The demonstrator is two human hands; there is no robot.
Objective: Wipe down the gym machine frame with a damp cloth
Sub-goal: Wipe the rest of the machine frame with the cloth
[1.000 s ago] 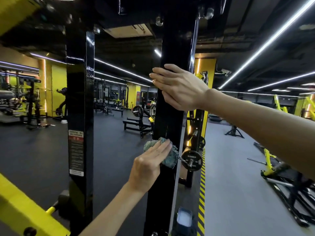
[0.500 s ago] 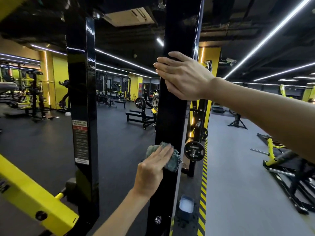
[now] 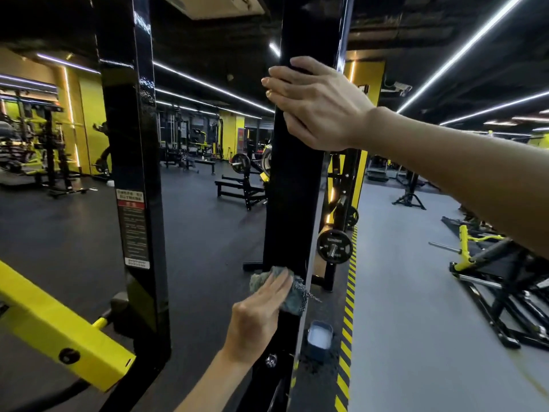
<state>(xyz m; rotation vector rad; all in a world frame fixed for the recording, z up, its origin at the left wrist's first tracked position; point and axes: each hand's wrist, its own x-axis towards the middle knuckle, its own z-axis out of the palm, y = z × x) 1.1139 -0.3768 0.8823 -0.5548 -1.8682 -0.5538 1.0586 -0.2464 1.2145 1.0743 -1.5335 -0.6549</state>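
Head view, gym floor, 1 person, 2 bare hands.

- Frame upright (image 3: 297,203): black gloss post, centre of shot, runs top to bottom.
- Cloth (image 3: 292,297): grey-green, bunched, flat against front face of frame upright, low down; frayed threads hang off its right edge.
- Left hand (image 3: 261,316): fingers straight and together, pressing cloth onto the post; cloth sits under the fingertips and shows above and to the right of them. Thumb hidden.
- Right hand (image 3: 318,105): high on same post, well above cloth, not touching it. Palm on the post, fingers straight across front face, nothing held.
- 2nd upright (image 3: 133,173): black, left of centre, with warning label (image 3: 132,230).
- Yellow beam (image 3: 59,331): lower left, tilted.
- Small tub (image 3: 319,337): on floor just right of post base, whitish inside.
- Weight plate (image 3: 334,246): behind post, right side.
- Hazard stripe (image 3: 346,322): yellow/black, on floor beside tub.
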